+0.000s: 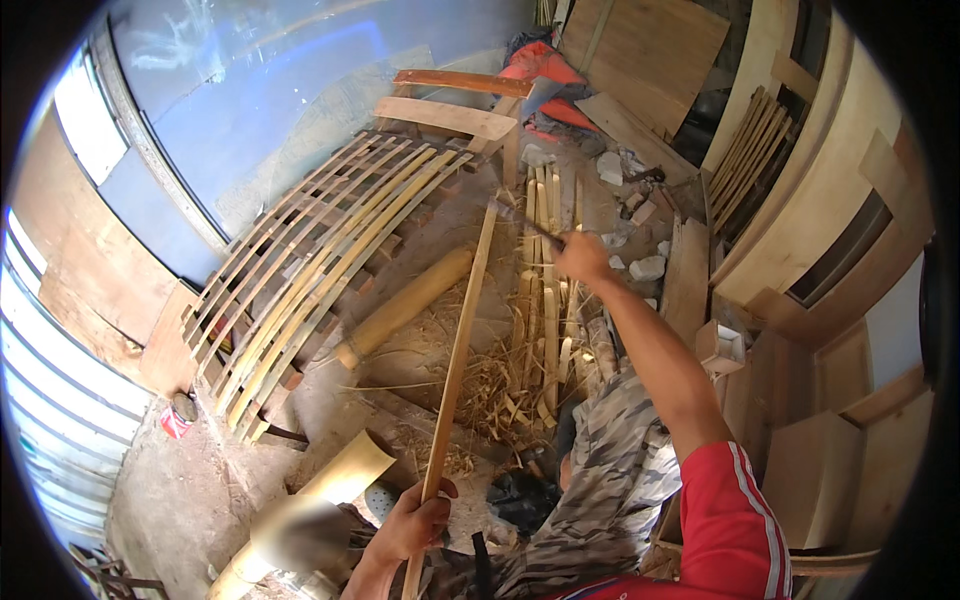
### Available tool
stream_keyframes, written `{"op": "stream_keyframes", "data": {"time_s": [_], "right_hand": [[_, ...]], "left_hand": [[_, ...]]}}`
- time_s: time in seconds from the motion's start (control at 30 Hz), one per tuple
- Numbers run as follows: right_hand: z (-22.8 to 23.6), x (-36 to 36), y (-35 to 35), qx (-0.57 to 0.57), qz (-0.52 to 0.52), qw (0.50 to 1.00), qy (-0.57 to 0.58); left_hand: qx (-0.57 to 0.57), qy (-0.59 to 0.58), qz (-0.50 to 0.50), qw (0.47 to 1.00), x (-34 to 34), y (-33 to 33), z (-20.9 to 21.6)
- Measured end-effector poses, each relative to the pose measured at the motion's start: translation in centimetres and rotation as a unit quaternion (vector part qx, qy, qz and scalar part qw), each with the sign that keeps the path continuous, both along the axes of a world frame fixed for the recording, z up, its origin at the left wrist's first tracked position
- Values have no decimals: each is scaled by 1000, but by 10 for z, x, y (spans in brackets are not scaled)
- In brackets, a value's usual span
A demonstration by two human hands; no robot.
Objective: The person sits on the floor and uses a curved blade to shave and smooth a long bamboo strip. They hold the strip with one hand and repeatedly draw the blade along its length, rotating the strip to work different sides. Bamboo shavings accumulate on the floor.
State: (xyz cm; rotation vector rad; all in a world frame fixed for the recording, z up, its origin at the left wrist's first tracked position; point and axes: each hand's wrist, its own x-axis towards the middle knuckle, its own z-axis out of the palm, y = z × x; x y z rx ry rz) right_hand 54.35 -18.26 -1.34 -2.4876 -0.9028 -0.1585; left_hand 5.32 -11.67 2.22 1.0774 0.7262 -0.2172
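My left hand (417, 522) is wrapped round the lower part of a long bamboo strip (460, 345), which slants up and away from me. My right hand (583, 256), arm stretched far forward, grips a slim dark-handled tool (535, 228). The tool's end lies at the strip's far tip; its exact kind is too small and blurred to tell. Below my right forearm, several split bamboo strips (549, 330) lie lengthwise on the ground among curled shavings (490, 390). Left of the held strip rests a thick bamboo pole (410, 305).
A slatted bamboo frame (310, 275) with wooden crosspieces stands at the left. Another bamboo pole (340, 475) lies near my left forearm. Stone rubble (648, 268) and a plank (687, 270) sit at the right, by wooden panels (800, 250). A red can (175, 422) is far left.
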Motion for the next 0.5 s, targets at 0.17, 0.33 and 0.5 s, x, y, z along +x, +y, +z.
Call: {"op": "stream_keyframes", "data": {"time_s": [0.17,0.33,0.5], "right_hand": [[-22,39,-21,61,-163,933,315],[34,-14,-12,333,-52,825,455],[67,-50,3,409,121,744,515]], "left_hand": [[-65,-27,29,997,-19,-5,-15],[34,-18,-7,999,-25,-16,-24],[92,-52,-16,994,-33,-42,-10]]}}
